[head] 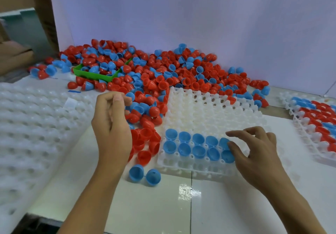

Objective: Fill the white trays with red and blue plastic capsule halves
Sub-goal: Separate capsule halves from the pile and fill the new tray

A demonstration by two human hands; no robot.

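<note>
Head view, single frame.

White tray (209, 110) in front, flat on the white table (163, 206); two near rows hold blue capsule halves (198, 140), open side up, five per row; remaining cells bare.

Right hand (254, 153) over tray's near right corner, fingers spread and loosely bent, thumb touching the end blue half (227, 156) of the nearest row.

Left hand (112, 124) raised beside the heap, fingers curled, tips close together; whether anything is pinched cannot be told.

Heap of red and blue capsule halves (154, 81) behind and left of tray, against the wall.

Two loose blue halves (144, 174) on table, near left of tray.

Green bin (96, 74) half buried in heap.

Filled tray (320, 121) at far right, red and blue.

Stack of empty white trays (32, 128) at left.
</note>
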